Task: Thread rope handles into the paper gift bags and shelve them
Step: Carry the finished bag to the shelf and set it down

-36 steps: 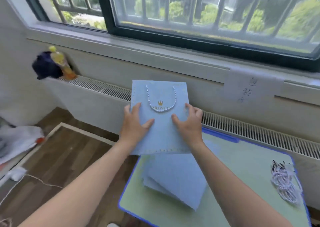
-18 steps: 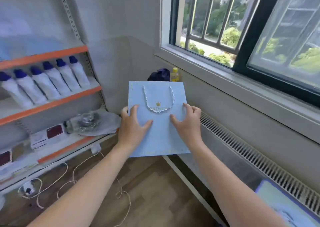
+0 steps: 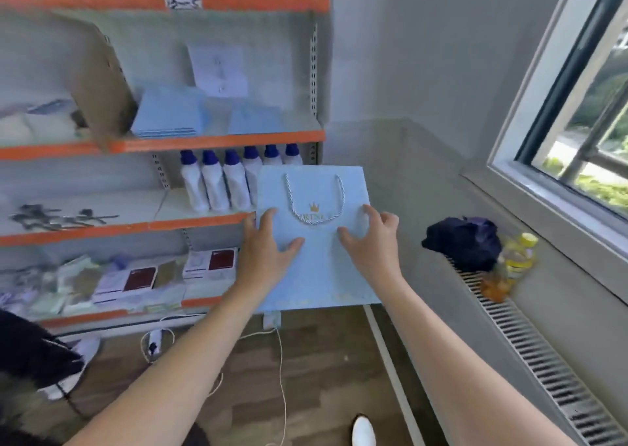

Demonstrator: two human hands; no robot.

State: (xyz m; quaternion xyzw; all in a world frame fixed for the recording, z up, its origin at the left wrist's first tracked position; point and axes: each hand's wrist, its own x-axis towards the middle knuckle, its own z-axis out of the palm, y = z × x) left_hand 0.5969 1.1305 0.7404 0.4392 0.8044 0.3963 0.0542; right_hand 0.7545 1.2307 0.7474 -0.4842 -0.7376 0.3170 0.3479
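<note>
So the view's swung off the table and window, now facing the shelf [image 3: 217, 138] with stacked blue bags [image 3: 168, 112]. Left hand [image 3: 268, 252] and right hand [image 3: 372, 245] each grip the threaded gift bag [image 3: 316, 275] mid-air; looks like shelving comes next.

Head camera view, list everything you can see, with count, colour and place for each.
Light blue paper gift bag with white rope handle: one, held flat in front of the shelves.
Stacks of flat light blue bags: two, upper orange-edged shelf.
White bottles with blue caps: six visible, shelf below the stacks.
White and dark red boxes: several, lower shelf.
Dark blue cloth bundle: one, on the radiator grille.
Yellow-capped bottle: one, beside the cloth.
White cord: on the wooden floor.
Left hand: grip on bag's left side.
Right hand: grip on bag's right side.
</note>
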